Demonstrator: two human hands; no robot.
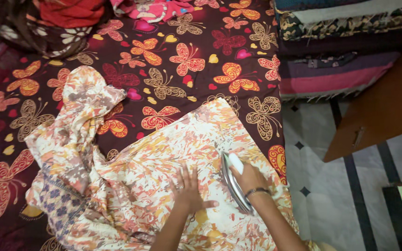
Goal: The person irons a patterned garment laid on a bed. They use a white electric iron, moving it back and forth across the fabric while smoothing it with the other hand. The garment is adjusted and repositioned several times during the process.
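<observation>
Near the bed's [210, 28] right edge, the right hand [250, 179] is gripping the iron [232, 179], pressing the floral cloth [164, 167] while the open left hand [188, 190] is flattening it, ironing midway, creases calling for smoothing.

One head-worn camera only — it looks steeply down from above the person, close over the work, facing forward across the butterfly-print sheet [187, 60]. Forearms enter from the bottom edge. The tiled floor [322, 186] fills the lower right — folded fabrics [340, 69] line the top right. No second view overlaps.
</observation>
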